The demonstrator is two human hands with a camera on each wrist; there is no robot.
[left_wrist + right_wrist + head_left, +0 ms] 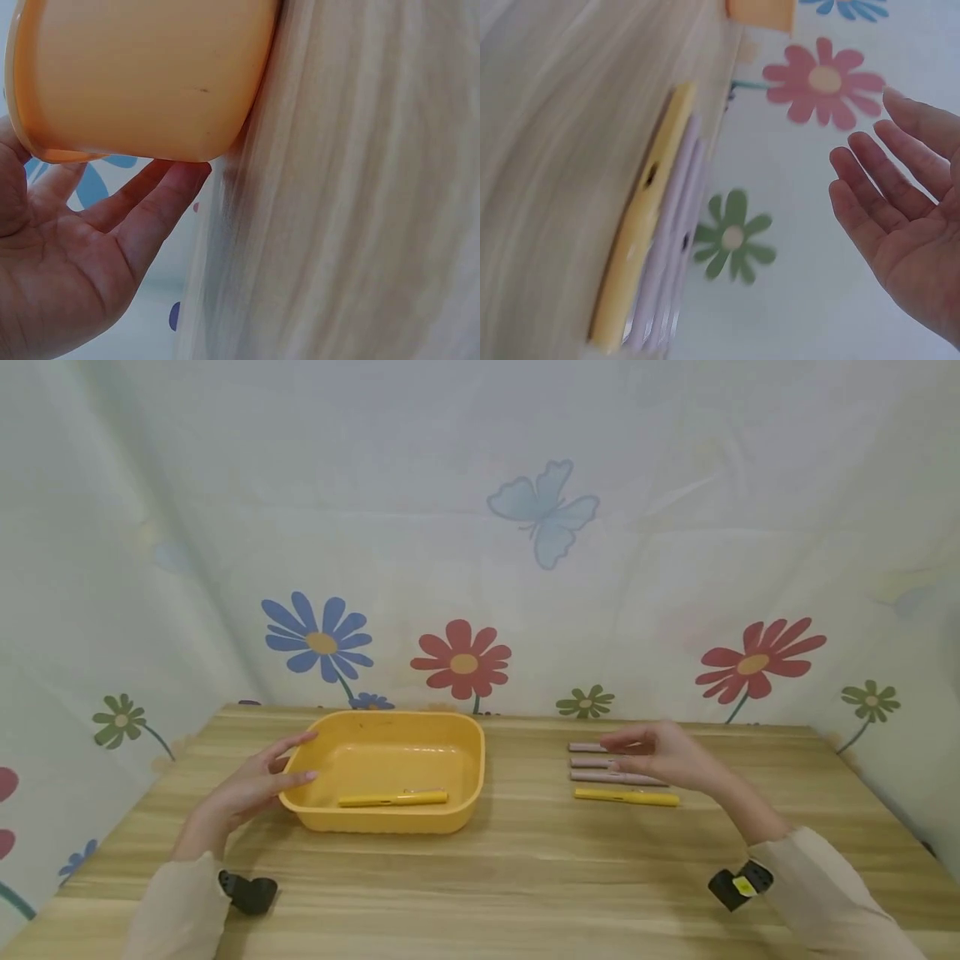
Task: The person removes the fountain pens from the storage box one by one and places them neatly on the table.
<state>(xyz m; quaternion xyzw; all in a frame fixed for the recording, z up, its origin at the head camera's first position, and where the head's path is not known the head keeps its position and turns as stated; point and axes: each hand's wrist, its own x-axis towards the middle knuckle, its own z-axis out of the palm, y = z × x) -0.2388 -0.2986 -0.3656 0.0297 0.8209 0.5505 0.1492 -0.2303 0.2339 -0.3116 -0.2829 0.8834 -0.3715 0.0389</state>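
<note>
A yellow plastic basin (390, 821) stands on the left of the table, a yellow pen (393, 798) lying inside near its front wall. At its left end my left hand (243, 785) grips the rim, thumb reaching over the edge; some fingers (161, 202) touch the outer wall in the left wrist view. To the right, three pale purple pens (618, 777) lie side by side, partly covered by my right hand in the head view. Another yellow pen (627, 797) lies in front of them. My right hand (671, 758) hovers above the purple pens, fingers loosely bent and holding nothing.
The wooden table (510, 893) reaches back to a pale curtain (420, 543) printed with flowers and a butterfly. A black wrist camera (251, 893) sits on the left wrist, another camera (738, 885) on the right.
</note>
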